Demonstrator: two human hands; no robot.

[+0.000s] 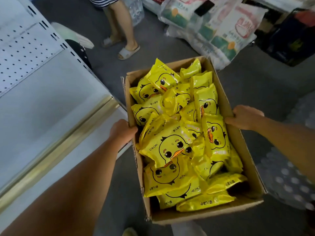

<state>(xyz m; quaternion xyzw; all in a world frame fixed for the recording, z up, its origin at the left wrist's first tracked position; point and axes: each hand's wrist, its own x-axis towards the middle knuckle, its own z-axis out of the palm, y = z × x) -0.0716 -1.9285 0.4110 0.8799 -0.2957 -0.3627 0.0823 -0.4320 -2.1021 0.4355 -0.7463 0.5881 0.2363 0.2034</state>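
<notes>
Both hands, left hand (123, 132) and right hand (245, 117), clamp the open brown cardboard box (228, 106) by its rims, and any tilt could spill the loose yellow duck-print packets (170, 149).

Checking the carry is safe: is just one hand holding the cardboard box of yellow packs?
No, the left hand and the right hand each grip an opposite side wall of the cardboard box.

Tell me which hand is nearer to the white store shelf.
Left. The left hand grips the left wall of the cardboard box, just beside the front edge of the shelf. The right hand grips the opposite wall, with the box between it and the shelf.
</notes>
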